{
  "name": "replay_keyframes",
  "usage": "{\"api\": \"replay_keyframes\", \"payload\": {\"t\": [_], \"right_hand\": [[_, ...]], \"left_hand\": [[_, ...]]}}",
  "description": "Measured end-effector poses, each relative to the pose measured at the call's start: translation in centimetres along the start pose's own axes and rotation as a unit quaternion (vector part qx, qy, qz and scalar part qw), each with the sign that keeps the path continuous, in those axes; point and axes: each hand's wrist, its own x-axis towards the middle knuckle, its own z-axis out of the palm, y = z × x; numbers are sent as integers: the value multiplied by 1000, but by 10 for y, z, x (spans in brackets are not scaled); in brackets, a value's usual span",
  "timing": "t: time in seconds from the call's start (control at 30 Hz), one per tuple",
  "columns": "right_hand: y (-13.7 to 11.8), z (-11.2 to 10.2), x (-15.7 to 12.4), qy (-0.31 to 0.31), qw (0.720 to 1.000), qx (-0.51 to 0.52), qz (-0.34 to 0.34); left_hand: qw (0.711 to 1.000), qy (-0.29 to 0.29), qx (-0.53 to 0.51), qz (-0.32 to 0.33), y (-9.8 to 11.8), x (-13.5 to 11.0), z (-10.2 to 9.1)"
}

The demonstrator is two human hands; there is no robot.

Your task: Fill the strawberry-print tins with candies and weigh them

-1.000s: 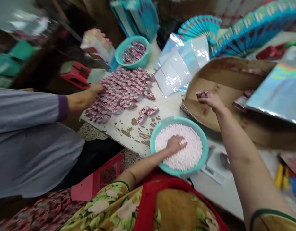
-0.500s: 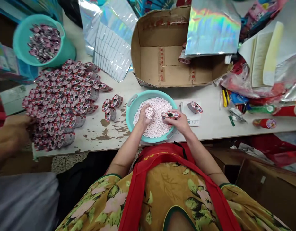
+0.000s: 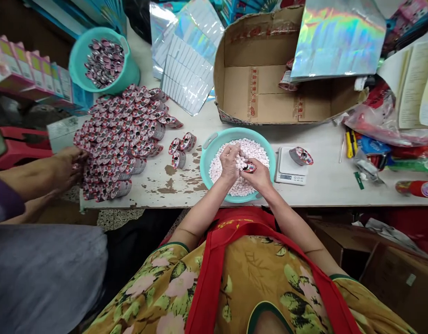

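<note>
Both my hands meet above a teal basin full of small white-pink tablets. My left hand is cupped shut round a handful of tablets. My right hand grips a small red-and-pink tin by its open mouth, right against the left hand's fingers. Another such tin lies on a small white scale to the right of the basin. Three tins lie just left of the basin.
A large pile of tins covers the table's left side, where another person's hand touches it. Behind stand a teal bucket of tins, holographic bags and an open cardboard box. Clutter fills the right end.
My left hand has lifted a handful of tablets out of the basin and met my right hand, which brought the tin in close. The camera view has shifted left.
</note>
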Motion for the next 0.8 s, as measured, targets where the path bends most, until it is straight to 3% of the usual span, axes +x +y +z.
{"api": "replay_keyframes", "payload": {"t": [0.23,0.47,0.67,0.8], "right_hand": [[-10,1,2,4,999,-38,17],[-15,-2,7,9,996,-88,-26],[-11,-3,14,23,995,-96,-23],[-14,-3,15,10,992,-119,-37]], "left_hand": [[999,19,29,27,0,9,1],[998,27,42,44,0,14,10],[997,6,61,54,-3,17,13],[995,28,68,72,-4,18,13]]}}
